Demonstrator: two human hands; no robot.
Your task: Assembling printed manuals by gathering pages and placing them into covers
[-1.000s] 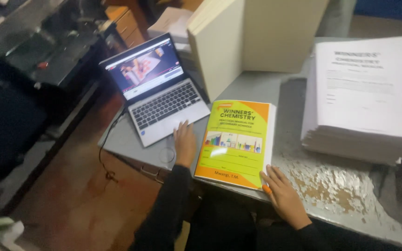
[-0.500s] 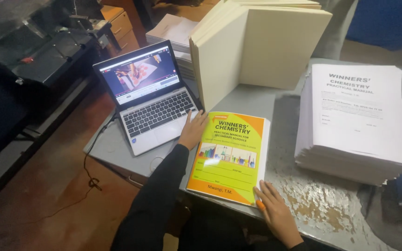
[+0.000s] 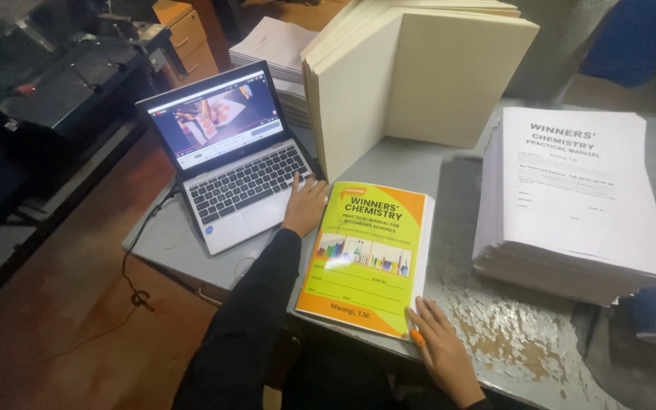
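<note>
A yellow-green and orange covered booklet (image 3: 366, 258) lies flat on the grey metal table (image 3: 510, 334) in front of me. My left hand (image 3: 304, 205) rests with spread fingers at the booklet's upper left corner, touching its edge beside the laptop. My right hand (image 3: 442, 349) presses on the booklet's lower right corner, fingers apart, with an orange-tipped finger at the edge. Neither hand grips anything.
An open laptop (image 3: 229, 159) with a lit screen stands at the table's left end, its cable hanging to the floor. Tall cream card stacks (image 3: 419, 76) stand behind the booklet. A thick pile of printed white sheets (image 3: 571, 205) sits at the right. Dark machinery (image 3: 47, 83) stands far left.
The view has shifted and come closer, so the table fills more of the frame. My left hand slid up the booklet's left edge to its top corner. My right hand stays at the lower right corner.
</note>
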